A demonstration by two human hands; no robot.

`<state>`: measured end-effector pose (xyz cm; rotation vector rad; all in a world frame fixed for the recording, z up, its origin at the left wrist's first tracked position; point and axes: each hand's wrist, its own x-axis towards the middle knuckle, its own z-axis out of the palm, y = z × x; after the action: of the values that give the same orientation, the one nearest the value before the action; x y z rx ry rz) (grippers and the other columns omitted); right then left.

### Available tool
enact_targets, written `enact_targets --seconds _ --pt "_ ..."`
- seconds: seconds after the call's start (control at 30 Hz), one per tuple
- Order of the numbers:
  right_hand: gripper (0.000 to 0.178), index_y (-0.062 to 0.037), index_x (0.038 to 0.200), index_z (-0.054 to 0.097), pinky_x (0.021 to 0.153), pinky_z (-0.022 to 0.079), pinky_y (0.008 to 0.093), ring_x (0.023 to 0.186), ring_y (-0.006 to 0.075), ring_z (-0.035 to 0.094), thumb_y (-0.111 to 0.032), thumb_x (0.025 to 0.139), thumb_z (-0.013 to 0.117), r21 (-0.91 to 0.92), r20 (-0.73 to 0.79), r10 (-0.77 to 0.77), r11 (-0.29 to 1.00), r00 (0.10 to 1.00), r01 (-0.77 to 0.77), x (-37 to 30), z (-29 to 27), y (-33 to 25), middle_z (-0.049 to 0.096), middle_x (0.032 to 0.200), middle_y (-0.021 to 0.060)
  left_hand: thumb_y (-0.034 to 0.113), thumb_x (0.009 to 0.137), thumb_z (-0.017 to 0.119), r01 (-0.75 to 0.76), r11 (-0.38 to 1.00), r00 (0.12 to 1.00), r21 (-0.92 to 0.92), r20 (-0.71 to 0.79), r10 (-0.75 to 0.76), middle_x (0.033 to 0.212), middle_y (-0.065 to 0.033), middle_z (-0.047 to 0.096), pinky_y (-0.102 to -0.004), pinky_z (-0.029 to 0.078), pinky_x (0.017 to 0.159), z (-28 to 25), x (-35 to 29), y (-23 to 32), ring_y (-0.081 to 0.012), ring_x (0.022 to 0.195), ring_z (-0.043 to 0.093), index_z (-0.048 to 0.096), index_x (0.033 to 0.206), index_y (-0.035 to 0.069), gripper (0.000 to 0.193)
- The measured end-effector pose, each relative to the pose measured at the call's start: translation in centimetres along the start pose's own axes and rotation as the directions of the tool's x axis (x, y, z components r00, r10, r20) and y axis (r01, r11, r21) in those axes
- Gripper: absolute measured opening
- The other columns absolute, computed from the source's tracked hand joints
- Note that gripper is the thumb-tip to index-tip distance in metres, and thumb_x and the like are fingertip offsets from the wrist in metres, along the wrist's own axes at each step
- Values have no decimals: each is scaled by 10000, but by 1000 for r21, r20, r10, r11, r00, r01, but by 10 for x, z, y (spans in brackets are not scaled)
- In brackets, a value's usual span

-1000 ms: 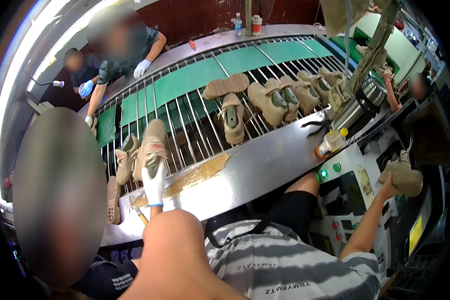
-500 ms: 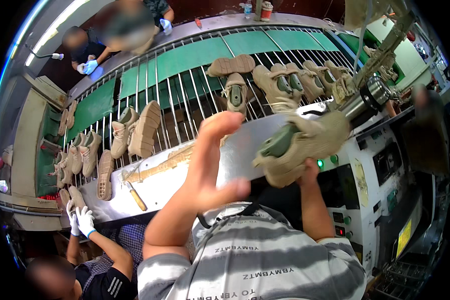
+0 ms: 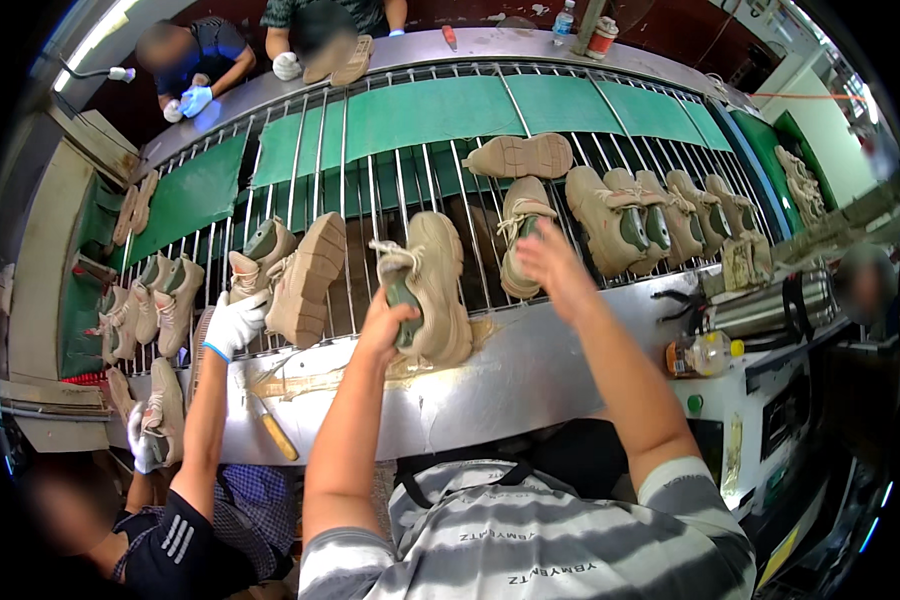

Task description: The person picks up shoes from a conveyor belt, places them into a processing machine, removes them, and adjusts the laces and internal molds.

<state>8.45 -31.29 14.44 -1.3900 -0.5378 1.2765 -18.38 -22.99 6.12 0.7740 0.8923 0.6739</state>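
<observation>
My left hand (image 3: 382, 328) grips a beige sneaker (image 3: 437, 285) by its heel opening, with the thumb at the green lining. The sneaker is tilted on its side over the metal rods, sole to the right. My right hand (image 3: 560, 272) has its fingers stretched out and holds nothing; the fingertips overlap the opening of another beige sneaker (image 3: 523, 240), and contact is unclear. Behind that one, a sneaker lying on its side (image 3: 518, 157) shows its sole. To the left, a further tilted sneaker (image 3: 308, 280) rests on the rods.
A row of sneakers (image 3: 650, 220) stands to the right. A wooden-handled tool (image 3: 276, 432) lies on the metal ledge (image 3: 510, 350). A bottle (image 3: 705, 354) stands near a metal cylinder (image 3: 770, 308). At left, a co-worker's gloved hand (image 3: 236, 325) reaches in; two people work across the rods.
My right hand no longer holds a sneaker and has moved left to the rods. My left hand, open before, now grips a sneaker. The left co-worker's gloved hand has reached up toward the rods.
</observation>
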Motion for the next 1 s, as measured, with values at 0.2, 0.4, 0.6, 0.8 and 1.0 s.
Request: enact_targets --seconds 0.2,0.4,0.6,0.8,1.0 --pt "874 -62 1485 269 1074 341 477 1250 354 436 -539 845 625 40 -357 251 966 900 -254 198 -38 -35 384 1364 319 -60 665 607 -109 939 983 326 -104 150 1053 -104 567 -320 498 777 15 125 23 -217 904 591 408 1306 7 674" --pt "988 -73 1482 106 1009 402 499 1221 352 488 -490 795 681 160 -435 383 924 815 -348 306 -45 0 354 1420 273 25 650 677 -155 779 933 608 -170 318 1251 -222 510 -397 400 998 26 157 -1 -406 1153 513 407 1294 -1 699" --pt "873 -65 1371 129 849 527 506 1055 334 613 -426 779 660 151 -429 408 912 806 -382 382 -41 12 436 1329 222 144 663 699 -138 667 907 732 -178 382 1360 -262 418 -425 337 1074 30 157 -2 -434 1275 393 321 1385 -42 836" --pt "466 -124 1157 578 808 509 473 999 295 632 -421 802 532 112 -280 378 926 882 -361 290 -10 -52 616 1163 124 165 668 706 -48 687 909 725 -254 331 1417 -265 357 -421 318 1096 23 154 3 -419 1309 370 272 1412 -78 895" --pt "554 -141 1233 547 837 470 489 1062 341 559 -514 843 418 542 -73 137 837 988 -76 156 -83 -81 577 1218 111 209 669 720 -198 705 902 681 -155 403 1417 -268 353 -445 302 1096 33 137 12 -418 1332 332 267 1431 -24 916"
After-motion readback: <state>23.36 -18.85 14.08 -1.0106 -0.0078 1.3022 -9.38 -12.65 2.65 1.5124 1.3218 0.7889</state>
